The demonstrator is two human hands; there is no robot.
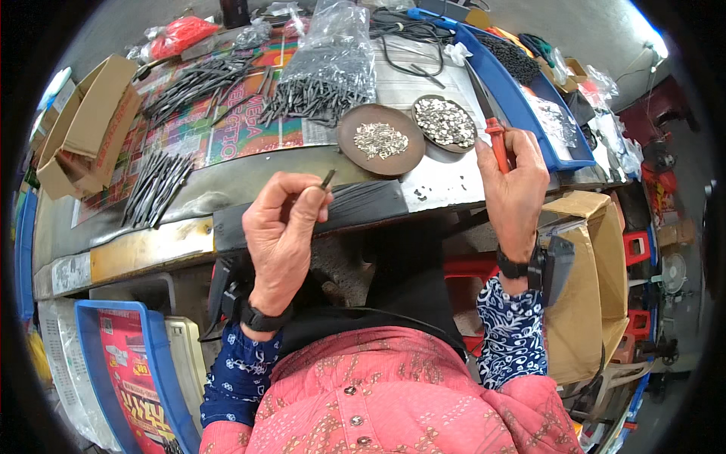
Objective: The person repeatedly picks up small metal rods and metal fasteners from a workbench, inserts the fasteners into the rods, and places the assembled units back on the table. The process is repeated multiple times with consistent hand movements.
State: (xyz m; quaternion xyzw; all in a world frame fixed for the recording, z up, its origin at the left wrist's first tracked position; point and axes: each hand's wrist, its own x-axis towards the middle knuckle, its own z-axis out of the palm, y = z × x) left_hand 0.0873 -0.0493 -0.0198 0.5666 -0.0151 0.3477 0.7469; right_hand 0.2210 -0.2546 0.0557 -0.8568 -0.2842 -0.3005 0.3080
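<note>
A small dark piece [327, 179] appears in the head view, pinched between the thumb and forefinger of the left hand [281, 219], near the front edge of the counter [261, 168]. The right hand [518, 189] grips a red-handled tool [496, 144], its long, narrow end pointing away from the person. Between the hands and farther back, two round brown dishes sit side by side: the left dish [402, 163] and the right dish [422, 138], both bearing small pale pieces [380, 141]. Thin black sticks [156, 189] lie bundled toward the left; a long blue tray [558, 157] stands beyond the right hand.
</note>
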